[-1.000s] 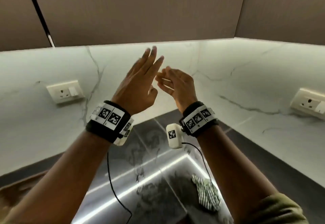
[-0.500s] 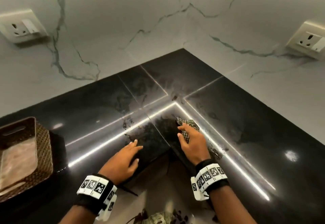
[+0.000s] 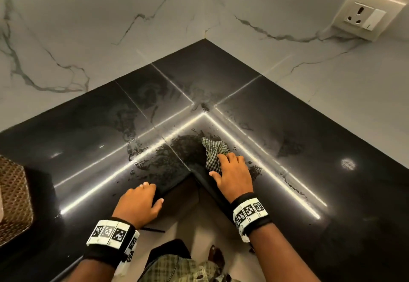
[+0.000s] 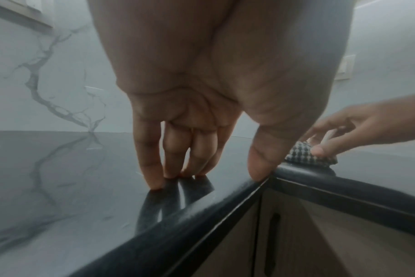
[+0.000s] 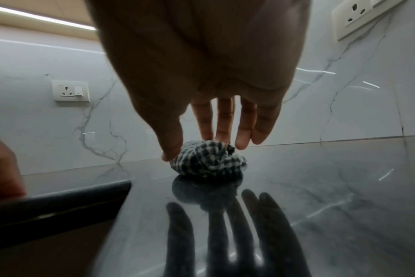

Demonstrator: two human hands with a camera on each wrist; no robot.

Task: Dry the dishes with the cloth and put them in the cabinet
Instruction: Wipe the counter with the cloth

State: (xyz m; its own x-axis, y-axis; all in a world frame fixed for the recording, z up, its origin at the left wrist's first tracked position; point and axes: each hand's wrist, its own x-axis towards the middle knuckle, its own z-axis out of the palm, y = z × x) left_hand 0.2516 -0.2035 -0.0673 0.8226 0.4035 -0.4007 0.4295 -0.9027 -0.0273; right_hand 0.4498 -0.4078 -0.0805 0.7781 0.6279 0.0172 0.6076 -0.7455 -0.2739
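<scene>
Left hand (image 3: 138,204): near edge of the black countertop (image 3: 298,149), left of the inner corner. Fingers extended, tips touching the glossy surface; thumb on the rounded front edge. Holds nothing.

Right hand (image 3: 234,175): just right of that corner and slightly farther. Fingers fairly straight and spread; thumb and first fingertips touch the checked cloth (image 3: 213,151). The right wrist view shows the thumb at the cloth's left side and two fingertips on its top, the other two clear of it to the right. Whether this is a grip or only contact cannot be told.

Checked cloth: bunched in a lump on the countertop, beside dark wet-looking marks.

Woven basket (image 3: 13,195): far left, cut by the frame edge.

Marble-patterned wall (image 3: 132,16): behind the countertop.

Wall socket (image 3: 365,15): far right.

Second socket (image 5: 70,91): on the left wall, seen from the right wrist.
</scene>
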